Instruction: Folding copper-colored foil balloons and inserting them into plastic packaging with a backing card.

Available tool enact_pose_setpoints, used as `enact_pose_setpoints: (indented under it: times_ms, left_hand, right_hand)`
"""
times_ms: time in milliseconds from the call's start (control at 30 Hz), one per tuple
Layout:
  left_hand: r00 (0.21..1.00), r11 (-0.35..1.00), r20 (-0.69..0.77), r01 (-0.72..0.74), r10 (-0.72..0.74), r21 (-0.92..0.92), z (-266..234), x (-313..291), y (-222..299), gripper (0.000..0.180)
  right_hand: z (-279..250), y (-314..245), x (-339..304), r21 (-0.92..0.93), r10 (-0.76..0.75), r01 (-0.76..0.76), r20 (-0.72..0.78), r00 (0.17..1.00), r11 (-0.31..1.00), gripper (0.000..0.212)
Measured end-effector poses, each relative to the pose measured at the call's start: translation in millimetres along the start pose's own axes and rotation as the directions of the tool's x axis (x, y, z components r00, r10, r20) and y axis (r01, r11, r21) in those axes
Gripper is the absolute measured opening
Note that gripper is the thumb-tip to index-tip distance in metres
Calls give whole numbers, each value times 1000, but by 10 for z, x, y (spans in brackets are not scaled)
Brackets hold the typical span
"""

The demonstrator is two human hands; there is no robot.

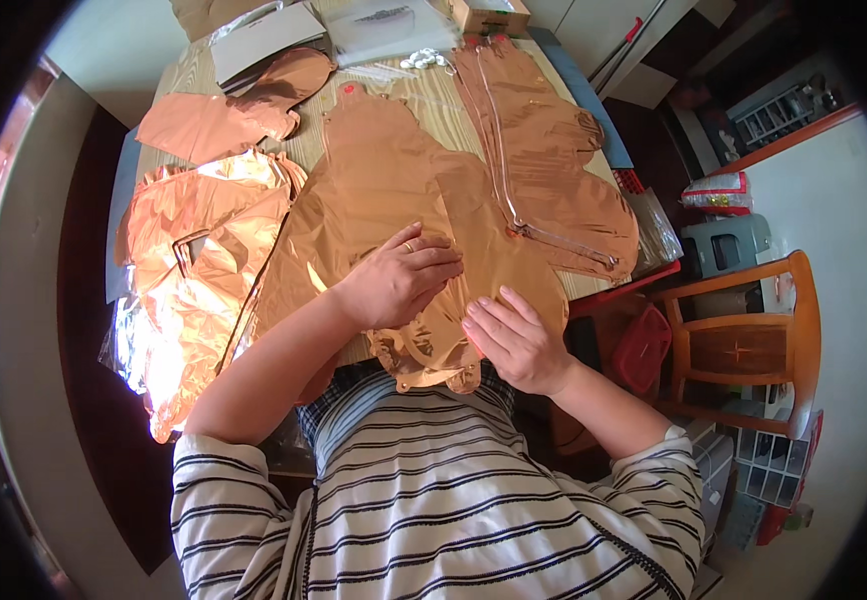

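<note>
A flat, uninflated copper-coloured foil balloon (384, 160) with a scalloped outline is spread in front of me, its near end reaching the table's front edge. My left hand (401, 280), a ring on one finger, lies across its middle with fingers bent and together on the foil; its thumb is mostly hidden. Lower and to the right, my right hand (516, 340) rests on the balloon's near right part, fingers stretched out flat. On the right lies another flat foil balloon (544, 150) with a thin pale strip along it. Crumpled shiny foil balloons (209, 270) are heaped on the left.
Toward the far left, a grey-white box (269, 45) stands behind more copper foil (214, 120). Clear plastic bags (389, 30), small white rings (426, 59) and a cardboard box (491, 15) are at the table's far side. A wooden chair (739, 345) stands to the right.
</note>
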State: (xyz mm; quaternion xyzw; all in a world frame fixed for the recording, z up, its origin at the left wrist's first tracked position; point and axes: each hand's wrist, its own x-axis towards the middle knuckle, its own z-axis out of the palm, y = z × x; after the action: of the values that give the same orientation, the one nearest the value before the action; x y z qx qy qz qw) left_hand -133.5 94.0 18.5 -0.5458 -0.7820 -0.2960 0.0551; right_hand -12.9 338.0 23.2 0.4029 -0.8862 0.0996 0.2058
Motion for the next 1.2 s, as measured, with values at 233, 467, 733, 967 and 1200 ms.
enact_pose_setpoints:
  times_ms: [233,467,733,967,1200]
  left_hand:
    - [1000,999,-4,-13,12,-47,-3,-17,-31,29]
    - [991,975,-129,17,-47,-220,-105,-39,-61,35]
    - [910,888,-190,405,-368,217,-244,-269,8,55]
    - [866,831,-203,496,-456,251,-132,-445,-58,63]
    - [875,870,-281,454,-394,194,-99,-491,-124,60]
  right_hand:
    - [-102,-33,76,26,2,-4,66,998,1000,29]
    - [-165,-56,110,4,16,-16,102,995,1000,32]
    - [-157,-148,27,7,70,-71,101,992,997,34]
    - [-156,-110,36,-4,5,-4,78,997,1000,30]
    - [-141,-96,36,6,-12,12,65,998,1000,32]
